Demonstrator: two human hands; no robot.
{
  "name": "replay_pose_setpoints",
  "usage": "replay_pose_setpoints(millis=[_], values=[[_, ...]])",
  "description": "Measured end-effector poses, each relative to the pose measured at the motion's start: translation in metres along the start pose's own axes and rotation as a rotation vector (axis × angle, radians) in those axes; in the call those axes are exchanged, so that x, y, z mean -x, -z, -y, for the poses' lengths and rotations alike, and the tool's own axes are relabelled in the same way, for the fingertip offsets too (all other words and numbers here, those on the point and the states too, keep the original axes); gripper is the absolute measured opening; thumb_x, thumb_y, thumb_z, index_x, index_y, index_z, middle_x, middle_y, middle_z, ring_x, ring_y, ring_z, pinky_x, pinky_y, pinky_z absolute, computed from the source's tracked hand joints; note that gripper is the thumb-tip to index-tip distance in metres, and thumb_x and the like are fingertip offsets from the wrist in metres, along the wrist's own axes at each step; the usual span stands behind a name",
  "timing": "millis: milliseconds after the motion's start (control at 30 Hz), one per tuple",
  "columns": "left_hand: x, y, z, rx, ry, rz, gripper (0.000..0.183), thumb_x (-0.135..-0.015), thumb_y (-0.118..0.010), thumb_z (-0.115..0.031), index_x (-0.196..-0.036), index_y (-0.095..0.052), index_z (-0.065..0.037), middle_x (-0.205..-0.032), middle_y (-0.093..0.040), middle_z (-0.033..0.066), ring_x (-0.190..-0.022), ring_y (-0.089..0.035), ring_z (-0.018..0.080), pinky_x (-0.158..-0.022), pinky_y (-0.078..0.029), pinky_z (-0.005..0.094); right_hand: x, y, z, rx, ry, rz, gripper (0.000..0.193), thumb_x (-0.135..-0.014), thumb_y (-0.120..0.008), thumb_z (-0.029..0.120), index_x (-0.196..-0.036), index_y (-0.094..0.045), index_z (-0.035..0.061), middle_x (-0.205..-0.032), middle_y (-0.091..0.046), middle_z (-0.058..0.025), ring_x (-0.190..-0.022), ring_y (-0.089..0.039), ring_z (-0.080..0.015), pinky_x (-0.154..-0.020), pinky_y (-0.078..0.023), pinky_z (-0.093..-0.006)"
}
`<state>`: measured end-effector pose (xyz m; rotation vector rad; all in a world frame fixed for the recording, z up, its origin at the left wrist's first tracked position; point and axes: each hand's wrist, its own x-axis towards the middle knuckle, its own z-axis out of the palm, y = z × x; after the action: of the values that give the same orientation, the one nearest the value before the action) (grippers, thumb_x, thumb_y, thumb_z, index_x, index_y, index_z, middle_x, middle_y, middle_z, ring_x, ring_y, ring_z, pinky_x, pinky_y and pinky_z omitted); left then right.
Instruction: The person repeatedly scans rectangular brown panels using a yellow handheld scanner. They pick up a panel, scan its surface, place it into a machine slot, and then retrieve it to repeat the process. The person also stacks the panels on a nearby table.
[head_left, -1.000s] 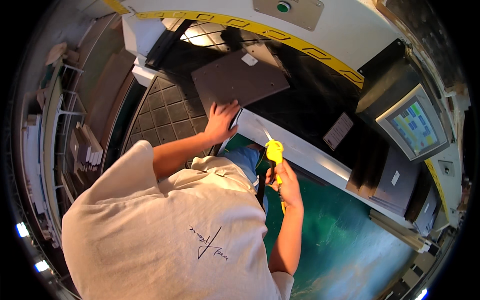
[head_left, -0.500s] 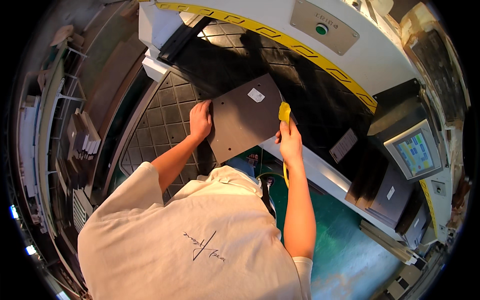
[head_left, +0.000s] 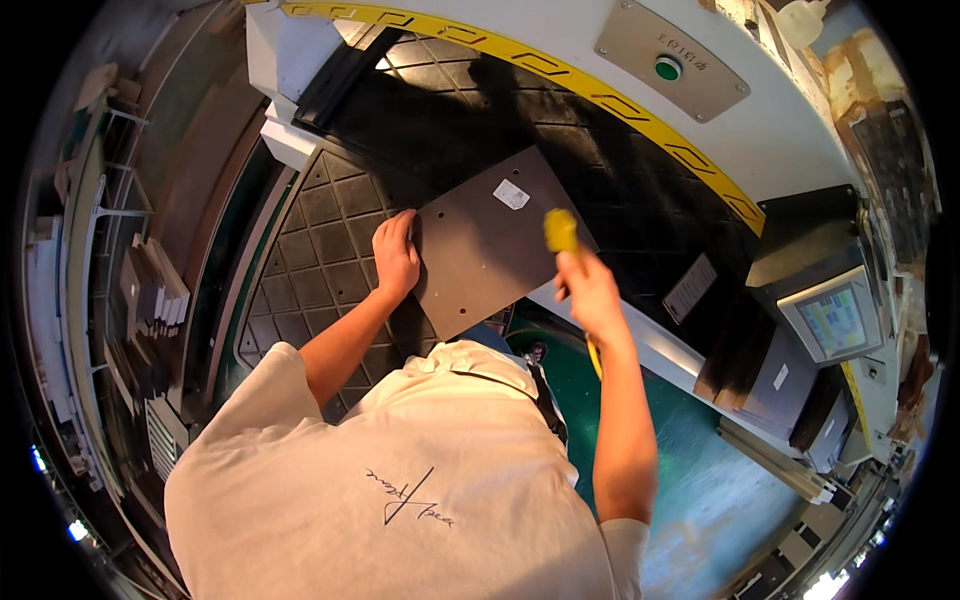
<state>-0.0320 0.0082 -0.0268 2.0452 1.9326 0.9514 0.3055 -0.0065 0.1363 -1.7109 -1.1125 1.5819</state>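
Observation:
A flat brown board [head_left: 485, 255] with small drilled holes and a white label [head_left: 511, 194] lies at a slant on the black padded machine bed [head_left: 320, 205]. My left hand [head_left: 397, 258] grips its left edge, fingers closed together there. In my right hand [head_left: 592, 297] is a yellow air gun [head_left: 560, 231], blurred by motion, held over the board's right side. A yellow hose [head_left: 595, 358] hangs below that hand. How the right fingers wrap the handle is partly hidden.
Beyond the bed curves a white machine frame with a yellow stripe [head_left: 545, 65] and a green button [head_left: 668, 68]. To the right are a touch screen [head_left: 833, 318] and stacked brown boards [head_left: 765, 365]. Shelved boards [head_left: 155, 285] stand at the left.
My right hand and the air gun have shifted from the board's right edge to above its surface. My left hand stays on the left edge, and the view has moved slightly.

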Motion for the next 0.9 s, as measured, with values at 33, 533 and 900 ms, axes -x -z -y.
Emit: replay_pose_setpoints(millis=[33,533,900], values=[[-0.001,0.0,0.003,-0.009,0.003,0.001,0.061,-0.078,-0.057,0.009,-0.137,-0.061,-0.006,-0.138,-0.064,0.013,-0.13,-0.054,0.0363,-0.115,-0.038,0.0475,0.01,-0.007,0.002,-0.002,-0.068,0.229,0.045,-0.109,-0.057,0.031,-0.146,-0.059,0.0058,-0.08,-0.059,-0.0019,-0.069,-0.055,-0.0105,-0.067,-0.049,-0.028],[-0.019,0.007,0.008,-0.057,-0.082,0.097,0.05,-0.085,-0.06,0.003,-0.134,-0.063,-0.008,-0.131,-0.066,0.0122,-0.12,-0.058,0.0345,-0.11,-0.039,0.0461,0.107,0.025,0.017,0.212,-0.151,0.457,0.051,-0.107,-0.06,0.03,-0.152,-0.054,0.0069,-0.099,-0.069,-0.006,-0.082,-0.061,-0.0129,-0.076,-0.053,-0.0302],[-0.035,0.004,0.005,-0.008,-0.1,0.046,0.028,-0.094,-0.069,-0.011,-0.122,-0.068,-0.008,-0.111,-0.069,0.0113,-0.104,-0.061,0.033,-0.092,-0.047,0.0435,0.139,0.029,-0.029,0.448,-0.003,0.257,0.053,-0.099,-0.072,0.029,-0.144,-0.06,0.0051,-0.102,-0.075,-0.0153,-0.084,-0.071,-0.0243,-0.083,-0.055,-0.0364]])
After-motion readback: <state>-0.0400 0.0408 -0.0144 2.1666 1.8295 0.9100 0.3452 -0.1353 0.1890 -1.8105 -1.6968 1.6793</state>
